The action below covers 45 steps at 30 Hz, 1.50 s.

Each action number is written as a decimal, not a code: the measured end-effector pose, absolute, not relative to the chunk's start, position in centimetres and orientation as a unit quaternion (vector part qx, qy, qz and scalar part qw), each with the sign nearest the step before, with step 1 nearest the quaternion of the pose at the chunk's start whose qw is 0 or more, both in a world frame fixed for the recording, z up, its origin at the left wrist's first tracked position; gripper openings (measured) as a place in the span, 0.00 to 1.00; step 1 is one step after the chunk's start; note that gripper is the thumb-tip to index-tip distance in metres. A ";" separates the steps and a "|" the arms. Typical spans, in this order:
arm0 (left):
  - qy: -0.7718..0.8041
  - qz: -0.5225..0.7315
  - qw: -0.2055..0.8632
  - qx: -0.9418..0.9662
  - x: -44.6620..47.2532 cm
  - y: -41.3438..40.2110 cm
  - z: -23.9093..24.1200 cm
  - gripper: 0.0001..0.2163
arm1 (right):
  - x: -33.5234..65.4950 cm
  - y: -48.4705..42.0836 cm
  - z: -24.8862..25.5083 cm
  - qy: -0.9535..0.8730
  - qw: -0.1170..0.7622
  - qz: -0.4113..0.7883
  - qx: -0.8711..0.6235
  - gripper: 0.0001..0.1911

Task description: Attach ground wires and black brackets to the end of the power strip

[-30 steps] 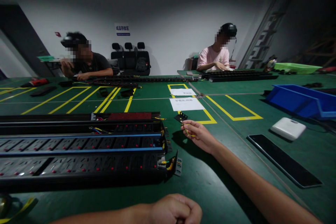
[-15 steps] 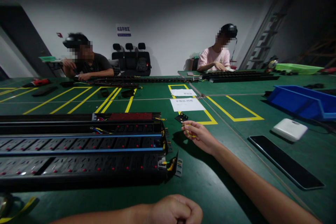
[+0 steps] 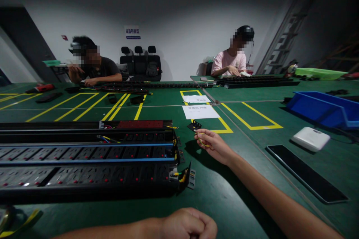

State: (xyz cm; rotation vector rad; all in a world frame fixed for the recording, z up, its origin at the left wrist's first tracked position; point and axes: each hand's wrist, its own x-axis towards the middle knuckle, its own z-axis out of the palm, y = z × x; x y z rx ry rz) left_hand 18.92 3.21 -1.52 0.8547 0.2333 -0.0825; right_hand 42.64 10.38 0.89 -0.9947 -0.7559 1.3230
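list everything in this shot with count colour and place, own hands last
socket strips: at least three, mostly black, near left
far strips: several, dark, before the co-workers
co-workers: two, dark and pink tops, across the worktop
worktop: one seamed surface, green, throughout
tape outlines: several, yellow, on worktop
papers: two, white, mid-worktop
bin: one, blue, right
tray: one, light green, far right
phone-like slab: one, black, near right
box: one, white, behind slab
seats: three, black, background
sign: one, white and blue, above seats
bracket: one, black, nearer than papers
wire: one, yellow-green, in right hand
left hand: one, bare, curled, bottom centre
right hand: one, bare, right of strips
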 end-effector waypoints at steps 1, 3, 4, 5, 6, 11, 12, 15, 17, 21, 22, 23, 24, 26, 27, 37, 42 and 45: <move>0.112 -0.039 0.902 0.416 18.9 3.3 -1.5 0.05 | 42.6 10.4 0.9 -0.330 0.613 0.574 -0.431 0.21; 0.110 -0.037 0.900 0.420 19.0 3.3 -1.4 0.05 | 42.7 10.4 0.8 -0.334 0.611 0.575 -0.429 0.20; 0.109 -0.036 0.900 0.420 19.0 3.4 -1.4 0.05 | 42.7 10.4 0.7 -0.333 0.612 0.575 -0.429 0.21; 0.106 -0.037 0.900 0.422 19.0 3.4 -1.4 0.05 | 42.7 10.5 0.7 -0.332 0.613 0.575 -0.428 0.21; 0.104 -0.037 0.900 0.422 19.0 3.3 -1.5 0.05 | 42.7 10.5 0.7 -0.330 0.614 0.575 -0.429 0.21; 0.105 -0.029 0.899 0.424 19.0 3.3 -1.5 0.06 | 42.8 10.5 0.7 -0.325 0.613 0.578 -0.429 0.21; 0.105 -0.027 0.900 0.422 19.0 3.3 -1.5 0.06 | 42.8 10.5 0.7 -0.324 0.613 0.579 -0.428 0.21; 0.099 -0.030 0.905 0.414 19.0 3.4 -1.5 0.05 | 42.8 10.5 0.8 -0.322 0.616 0.579 -0.427 0.21; 0.098 -0.033 0.905 0.413 19.0 3.4 -1.5 0.05 | 42.8 10.5 0.8 -0.323 0.616 0.578 -0.427 0.21; 0.102 -0.030 0.902 0.419 18.9 3.2 -1.3 0.04 | 42.7 10.4 0.8 -0.321 0.616 0.578 -0.429 0.21; 0.103 -0.030 0.901 0.420 18.9 3.2 -1.3 0.03 | 42.7 10.4 0.9 -0.319 0.616 0.579 -0.430 0.21; 0.102 -0.032 0.901 0.420 18.9 3.1 -1.2 0.04 | 42.7 10.4 0.9 -0.317 0.616 0.579 -0.430 0.22; 0.102 -0.033 0.901 0.420 18.9 3.1 -1.2 0.04 | 42.7 10.4 0.9 -0.316 0.616 0.579 -0.431 0.22; 0.104 -0.034 0.901 0.419 18.9 3.1 -1.1 0.04 | 42.7 10.4 0.9 -0.315 0.616 0.578 -0.431 0.22; 0.105 -0.032 0.902 0.418 18.9 3.1 -1.1 0.04 | 42.7 10.4 0.9 -0.316 0.616 0.578 -0.432 0.21; 0.102 -0.040 0.895 0.433 18.9 3.4 -1.5 0.04 | 42.7 10.4 0.8 -0.316 0.619 0.576 -0.431 0.21; 0.109 -0.038 0.892 0.437 18.8 3.4 -1.6 0.04 | 42.7 10.4 0.8 -0.316 0.620 0.576 -0.429 0.21; 0.111 -0.040 0.892 0.437 18.8 3.4 -1.6 0.04 | 42.7 10.4 0.8 -0.316 0.619 0.577 -0.429 0.21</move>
